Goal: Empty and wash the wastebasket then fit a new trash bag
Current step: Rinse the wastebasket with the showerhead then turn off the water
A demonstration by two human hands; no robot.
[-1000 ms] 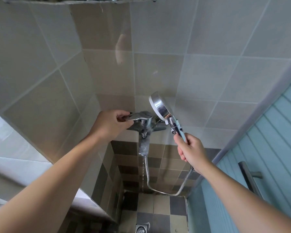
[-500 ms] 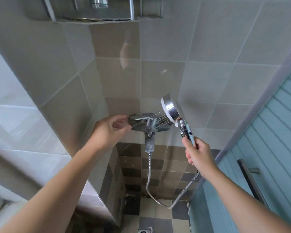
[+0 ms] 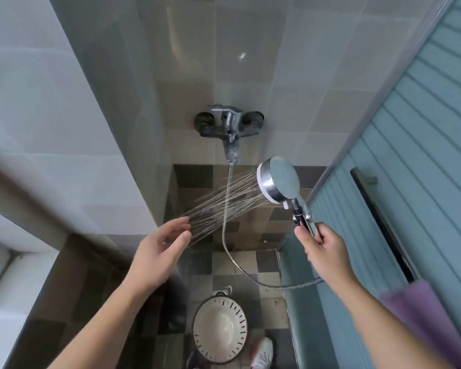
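a purple cloth (image 3: 421,312) is being hung by the blue slatted door (image 3: 423,145); a shoe (image 3: 262,352) is being glimpsed on the checkered floor (image 3: 253,262).

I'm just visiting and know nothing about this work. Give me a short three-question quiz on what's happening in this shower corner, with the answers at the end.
1. True or false: water is spraying from the round chrome shower head onto the left hand.
2. Which hand grips the shower head's handle? A) left B) right C) both
3. Fill in: the white round wastebasket with slotted rim stands on the checkered tile ____, below the hands.

Key: 1 true, the jets reach the open fingers. 2 B, the right hand holds it, with the metal hose running up to the wall-mounted chrome tap. 3 floor.
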